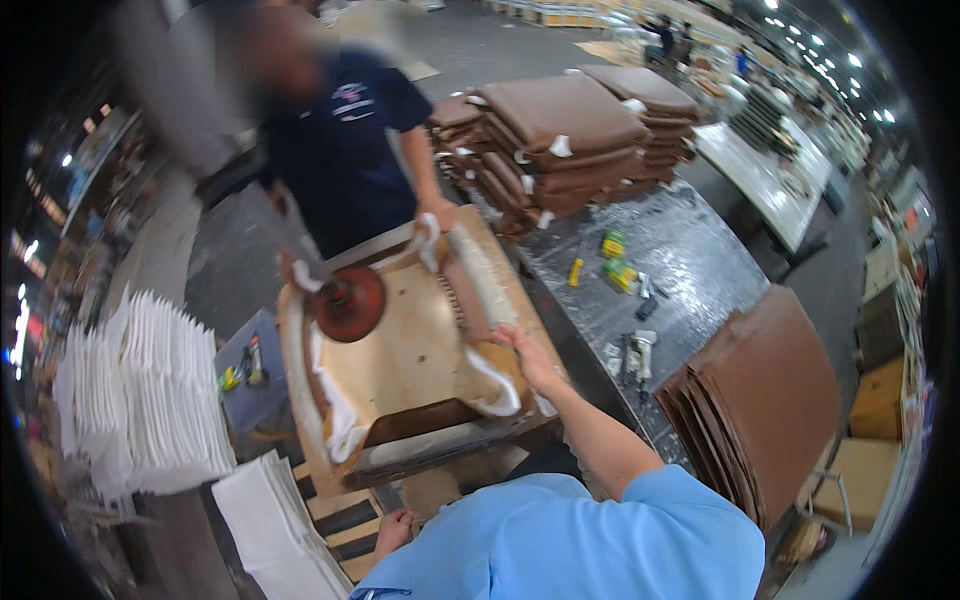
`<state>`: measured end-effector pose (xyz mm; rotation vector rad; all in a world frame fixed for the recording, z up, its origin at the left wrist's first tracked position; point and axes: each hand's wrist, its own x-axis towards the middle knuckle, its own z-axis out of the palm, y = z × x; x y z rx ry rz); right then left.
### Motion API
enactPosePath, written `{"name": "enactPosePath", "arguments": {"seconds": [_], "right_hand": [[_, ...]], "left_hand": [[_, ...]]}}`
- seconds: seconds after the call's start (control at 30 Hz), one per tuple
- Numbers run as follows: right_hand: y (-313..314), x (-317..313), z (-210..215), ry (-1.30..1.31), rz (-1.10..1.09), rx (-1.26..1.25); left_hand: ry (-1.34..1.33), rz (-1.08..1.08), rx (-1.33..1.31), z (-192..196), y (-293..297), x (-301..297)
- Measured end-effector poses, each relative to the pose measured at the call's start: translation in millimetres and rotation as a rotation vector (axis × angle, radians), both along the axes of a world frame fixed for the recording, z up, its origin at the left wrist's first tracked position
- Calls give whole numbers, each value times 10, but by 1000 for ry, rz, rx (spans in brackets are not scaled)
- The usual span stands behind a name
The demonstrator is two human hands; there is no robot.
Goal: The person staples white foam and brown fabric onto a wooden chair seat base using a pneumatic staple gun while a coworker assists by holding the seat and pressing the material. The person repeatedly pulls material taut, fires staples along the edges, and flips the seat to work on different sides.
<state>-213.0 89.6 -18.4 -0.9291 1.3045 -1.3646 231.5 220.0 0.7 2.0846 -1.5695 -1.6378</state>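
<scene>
On a wooden board lies an upside-down upholstered seat [410,345] with a pale wooden base, brown covering and white padding folded over its edges. My right hand [525,355] rests at the seat's right edge with fingers stretched out, gripping nothing visible. Low in front of my body, beside the seat's near side, my left hand [395,530] is closed; what it holds, if anything, I cannot make out. Over the seat's far left part hangs a red round disc [350,303]. A co-worker's hand [437,213] touches the white padding at the far edge.
A co-worker in a dark shirt [345,140] stands across. Brown cushions [565,115] are stacked behind a dark table [690,240] bearing yellow-green boxes [620,272] and a pneumatic tool [641,352]. Brown panels [770,400] lean at right; white padding sheets [150,390] are stacked left.
</scene>
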Motion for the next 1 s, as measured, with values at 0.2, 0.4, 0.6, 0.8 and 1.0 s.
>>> {"name": "enactPosePath", "arguments": {"seconds": [0.2,0.4,0.6,0.8,1.0], "right_hand": [[62,-298,-66,82,235,-12],[258,-518,44,391,403,-46],[523,-921,136,262,470,-22],[953,-1548,-453,-58,176,346],[1522,-3109,-1212,409,-498,906]], "left_hand": [[266,-293,74,147,-437,-1107],[571,-206,234,404,-473,-2196],[486,-244,-122,532,-645,-2817],[86,-428,-660,479,-735,-3178],[-13,-565,-576,457,-861,-3362]]}}
